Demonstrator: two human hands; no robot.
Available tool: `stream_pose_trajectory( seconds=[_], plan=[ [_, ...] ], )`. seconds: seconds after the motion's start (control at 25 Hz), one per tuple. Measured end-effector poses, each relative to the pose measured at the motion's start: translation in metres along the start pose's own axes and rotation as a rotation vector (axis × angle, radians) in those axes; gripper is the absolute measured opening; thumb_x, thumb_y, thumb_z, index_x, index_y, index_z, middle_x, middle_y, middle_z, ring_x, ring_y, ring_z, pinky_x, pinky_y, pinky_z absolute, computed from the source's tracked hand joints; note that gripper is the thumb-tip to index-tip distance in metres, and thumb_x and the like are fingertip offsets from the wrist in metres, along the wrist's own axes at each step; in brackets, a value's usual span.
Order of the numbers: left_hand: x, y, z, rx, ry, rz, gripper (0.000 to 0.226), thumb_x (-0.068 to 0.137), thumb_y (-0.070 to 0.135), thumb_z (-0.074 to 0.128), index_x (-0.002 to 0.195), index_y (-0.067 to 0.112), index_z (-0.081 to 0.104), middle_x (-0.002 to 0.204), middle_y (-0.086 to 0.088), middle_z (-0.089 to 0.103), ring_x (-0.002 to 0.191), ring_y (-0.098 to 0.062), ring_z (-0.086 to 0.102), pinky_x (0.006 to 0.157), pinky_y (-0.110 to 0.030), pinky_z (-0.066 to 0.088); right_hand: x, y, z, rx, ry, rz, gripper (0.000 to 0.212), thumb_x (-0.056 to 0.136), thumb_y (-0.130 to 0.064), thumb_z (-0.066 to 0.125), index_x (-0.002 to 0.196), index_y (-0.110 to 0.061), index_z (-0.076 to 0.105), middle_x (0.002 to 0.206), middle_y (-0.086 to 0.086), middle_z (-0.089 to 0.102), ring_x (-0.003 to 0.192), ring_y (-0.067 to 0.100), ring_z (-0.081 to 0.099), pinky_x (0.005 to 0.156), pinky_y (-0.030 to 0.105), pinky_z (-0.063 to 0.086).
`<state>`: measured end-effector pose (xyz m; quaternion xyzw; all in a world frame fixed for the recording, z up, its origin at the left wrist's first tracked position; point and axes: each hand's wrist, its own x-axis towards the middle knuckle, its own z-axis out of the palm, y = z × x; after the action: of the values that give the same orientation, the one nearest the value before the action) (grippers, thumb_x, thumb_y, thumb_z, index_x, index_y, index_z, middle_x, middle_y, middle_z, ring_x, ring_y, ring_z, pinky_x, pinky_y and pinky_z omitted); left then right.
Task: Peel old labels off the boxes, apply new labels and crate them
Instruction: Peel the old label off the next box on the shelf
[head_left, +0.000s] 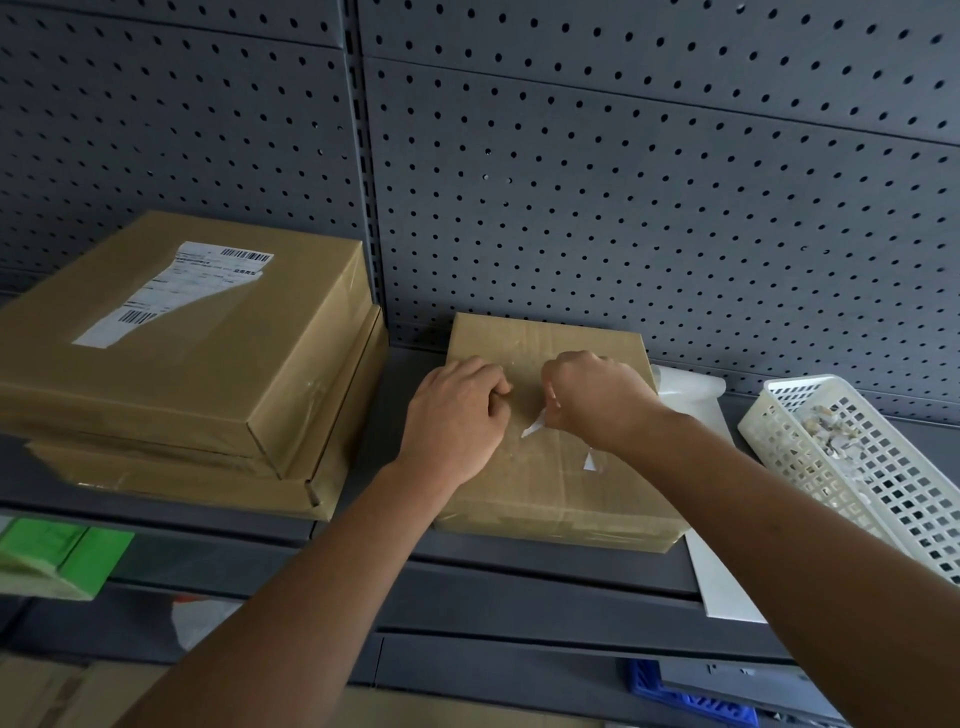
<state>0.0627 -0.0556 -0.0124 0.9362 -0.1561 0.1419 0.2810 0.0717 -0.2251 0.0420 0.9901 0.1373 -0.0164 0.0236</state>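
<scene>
A flat cardboard box (545, 483) lies on the grey shelf (395, 395) in front of me. Small white scraps of an old label (534, 427) cling to its top; another scrap (589, 461) sits lower right. My right hand (597, 395) pinches the upper scrap, which is lifted off the cardboard. My left hand (457, 415) rests on the box top with its fingers curled under, holding the box down. At left, two stacked boxes (208, 395) stand; the upper one carries a torn barcode label (171, 291).
A white slotted plastic basket (852, 467) with several paper scraps stands at the right. A white sheet (717, 571) lies under the box's right side. Grey pegboard (623, 182) backs the shelf. A green packet (62, 556) and a blue crate (685, 696) sit below.
</scene>
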Motion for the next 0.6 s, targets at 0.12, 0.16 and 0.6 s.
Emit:
stream_pose_trajectory(
  seconds=[0.12, 0.16, 0.6],
  plan=[
    [0.0, 0.001, 0.0, -0.007, 0.007, 0.002, 0.02, 0.093, 0.017, 0.052, 0.1, 0.023, 0.07, 0.111, 0.014, 0.066, 0.104, -0.007, 0.058, 0.101, -0.028, 0.043, -0.001, 0.006, 0.004, 0.083, -0.022, -0.011, 0.009, 0.085, -0.022, 0.06, 0.089, -0.013, 0.059, 0.092, 0.002, 0.059, 0.083, 0.025, 0.061, 0.072, 0.035, 0.05],
    [0.0, 0.001, 0.0, -0.009, 0.008, -0.001, 0.02, 0.093, 0.017, 0.052, 0.1, 0.023, 0.07, 0.111, 0.014, 0.066, 0.104, -0.006, 0.058, 0.1, -0.027, 0.042, -0.002, 0.01, 0.006, 0.148, -0.021, -0.002, 0.006, 0.085, -0.021, 0.06, 0.085, -0.016, 0.058, 0.091, 0.001, 0.059, 0.081, 0.024, 0.061, 0.071, 0.033, 0.05],
    [-0.001, 0.0, 0.0, -0.014, 0.022, 0.007, 0.017, 0.091, 0.015, 0.056, 0.097, 0.022, 0.07, 0.106, 0.012, 0.067, 0.101, -0.008, 0.06, 0.098, -0.031, 0.046, -0.016, 0.027, 0.02, 0.495, 0.2, -0.057, 0.011, 0.086, -0.012, 0.067, 0.096, -0.013, 0.064, 0.088, -0.004, 0.057, 0.07, 0.004, 0.054, 0.068, 0.028, 0.05]
  ],
)
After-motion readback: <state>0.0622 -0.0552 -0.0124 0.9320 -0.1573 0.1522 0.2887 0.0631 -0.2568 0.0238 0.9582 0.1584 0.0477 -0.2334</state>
